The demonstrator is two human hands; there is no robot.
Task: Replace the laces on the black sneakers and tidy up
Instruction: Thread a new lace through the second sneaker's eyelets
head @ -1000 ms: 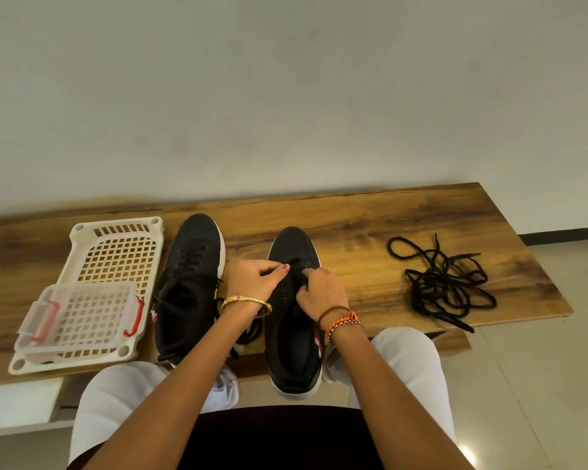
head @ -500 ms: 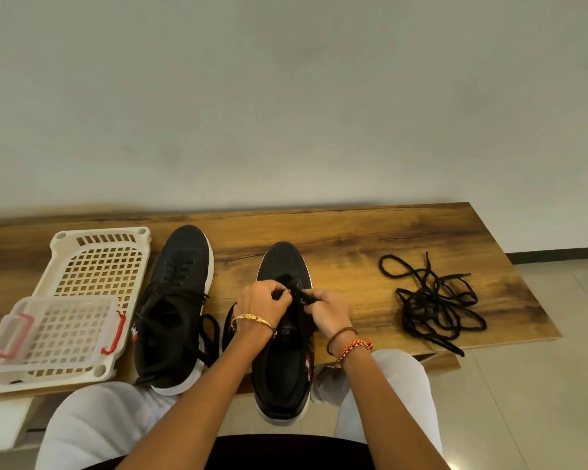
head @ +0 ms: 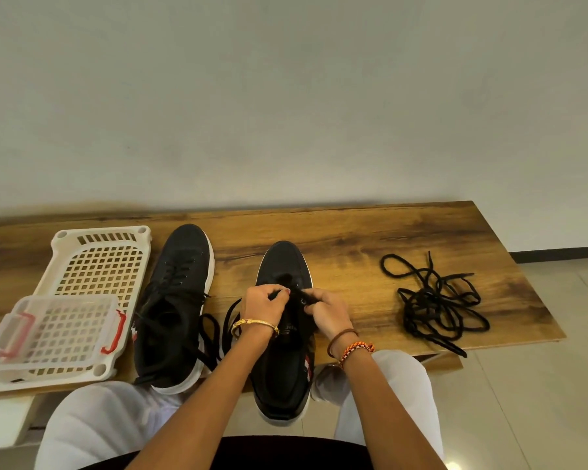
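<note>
Two black sneakers with white soles stand on the wooden bench point(head: 353, 239), toes toward the wall. The left sneaker point(head: 174, 300) is laced, its lace ends lying loose over its side. Over the right sneaker point(head: 282, 334) my two hands work at the eyelets. My left hand point(head: 263, 305) pinches the black lace point(head: 296, 295) there, and my right hand point(head: 326, 313) pinches it from the other side. A loop of that lace point(head: 228, 320) trails down to the left of the shoe. The eyelets under my fingers are hidden.
A tangle of loose black laces point(head: 435, 303) lies on the right part of the bench. At the left a cream slotted tray point(head: 99, 262) holds a clear box with red clips point(head: 53, 330). My knees in white trousers point(head: 109, 422) sit under the front edge.
My hands have slid back from the toe end toward the middle eyelets, still on the lace. A loop of lace now shows left of the right sneaker. The camera has tilted up.
</note>
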